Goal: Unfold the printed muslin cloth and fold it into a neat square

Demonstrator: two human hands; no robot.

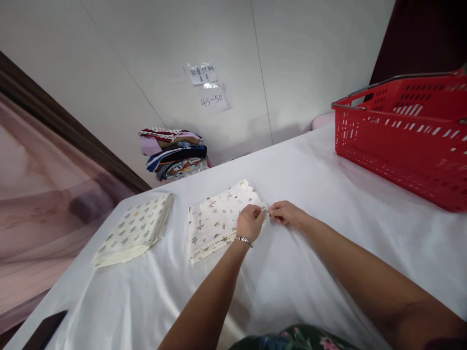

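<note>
A folded white cloth (215, 218) with a small plant-like print lies flat in front of me on the white-covered table. At its right corner my left hand (251, 221), with a bracelet at the wrist, has its fingers closed in a pinch on the cloth's edge. Close beside it, my right hand (286, 213) pinches the same corner between thumb and fingers. To the left rests a second folded cloth (136, 228), cream with rows of grey-green shapes, which neither hand touches.
A red plastic basket (401, 146) with a metal handle stands at the right. Stacked folded fabrics (177, 153) sit beyond the far edge, below handwritten paper signs (211, 99) on the wall. A dark flat object (45, 330) lies at the near left corner; a sheer pink curtain (54, 204) hangs left.
</note>
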